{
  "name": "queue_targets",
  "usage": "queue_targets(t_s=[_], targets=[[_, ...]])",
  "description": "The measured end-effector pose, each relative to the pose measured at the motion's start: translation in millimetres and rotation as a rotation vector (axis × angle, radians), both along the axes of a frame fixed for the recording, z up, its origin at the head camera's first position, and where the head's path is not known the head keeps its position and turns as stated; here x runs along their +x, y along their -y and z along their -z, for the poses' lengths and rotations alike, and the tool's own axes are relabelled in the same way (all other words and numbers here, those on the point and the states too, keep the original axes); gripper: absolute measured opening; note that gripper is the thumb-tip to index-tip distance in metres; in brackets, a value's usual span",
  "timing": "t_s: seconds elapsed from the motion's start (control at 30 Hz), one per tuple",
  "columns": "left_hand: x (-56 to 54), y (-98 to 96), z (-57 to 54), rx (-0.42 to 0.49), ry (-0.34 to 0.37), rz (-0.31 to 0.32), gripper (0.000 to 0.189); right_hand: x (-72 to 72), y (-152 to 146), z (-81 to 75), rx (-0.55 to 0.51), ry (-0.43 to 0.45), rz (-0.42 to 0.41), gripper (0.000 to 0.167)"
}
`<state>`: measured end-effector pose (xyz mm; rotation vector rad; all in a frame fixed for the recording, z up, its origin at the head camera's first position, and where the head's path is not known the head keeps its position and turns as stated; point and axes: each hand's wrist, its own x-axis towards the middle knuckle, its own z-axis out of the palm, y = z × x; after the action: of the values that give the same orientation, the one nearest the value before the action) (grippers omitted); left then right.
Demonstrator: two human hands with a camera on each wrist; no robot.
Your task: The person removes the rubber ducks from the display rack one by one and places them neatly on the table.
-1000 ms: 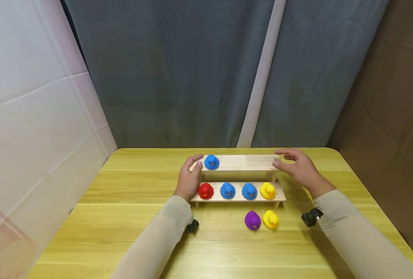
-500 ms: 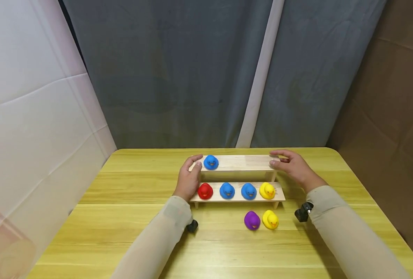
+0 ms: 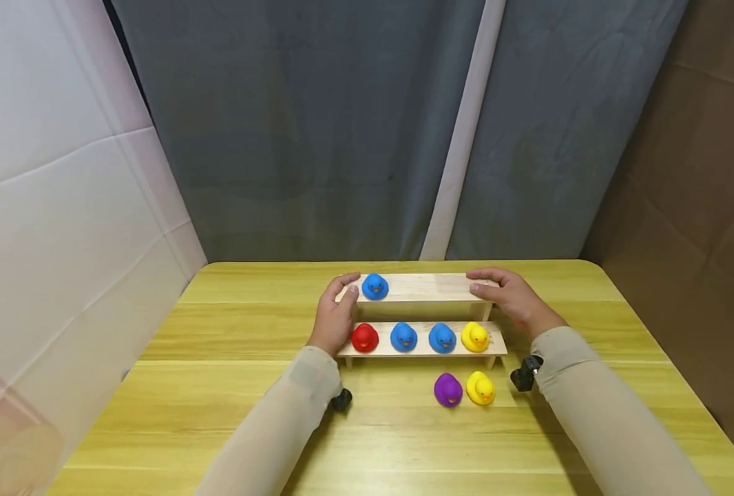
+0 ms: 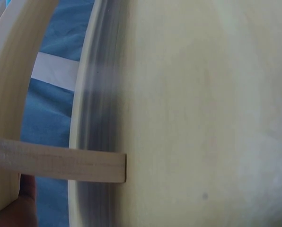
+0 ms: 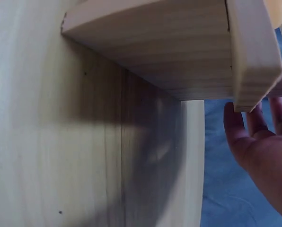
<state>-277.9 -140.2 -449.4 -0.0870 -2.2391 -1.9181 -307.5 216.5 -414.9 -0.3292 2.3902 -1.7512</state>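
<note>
My left hand (image 3: 334,315) grips the left end of the upper wooden shelf (image 3: 429,287), thumb in front and fingers toward the back. At its right end, my right hand (image 3: 516,297) holds the shelf with the thumb over the near side and fingers along the back edge. A blue rubber duck (image 3: 375,286) sits on the left of this shelf. Below and nearer is the lower wooden shelf (image 3: 423,351), carrying a red duck (image 3: 365,337), two blue ducks, the left blue duck (image 3: 403,337) and the right blue duck (image 3: 443,338), and a yellow duck (image 3: 475,337).
On the table (image 3: 231,413) in front of the shelves lie a purple duck (image 3: 448,390) and another yellow duck (image 3: 480,388). A grey curtain (image 3: 317,138) hangs behind the table's far edge. A shelf leg (image 4: 84,165) shows in the left wrist view.
My right hand has moved left onto the right end of the upper shelf. My left hand has kept its place, and the ducks stand as before.
</note>
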Motion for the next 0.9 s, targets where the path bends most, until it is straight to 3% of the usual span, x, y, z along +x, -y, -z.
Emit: queue_targets(t_s=[0.3,0.53,0.9], targets=[[2.9,-1.4,-1.7,0.0,-0.017,-0.003,0.036,1.6,0.6,0.8,-0.037,0.065,-0.006,0.052],[0.1,-0.5,0.3,-0.049,-0.093,-0.002,0.033,4.5,1.7,-0.2,-0.01,0.076,-0.009,0.052],[3.2,7.2,-16.4,-0.195,-0.007,0.004,0.035,2.6,1.5,0.6,-0.004,0.069,-0.009,0.052]])
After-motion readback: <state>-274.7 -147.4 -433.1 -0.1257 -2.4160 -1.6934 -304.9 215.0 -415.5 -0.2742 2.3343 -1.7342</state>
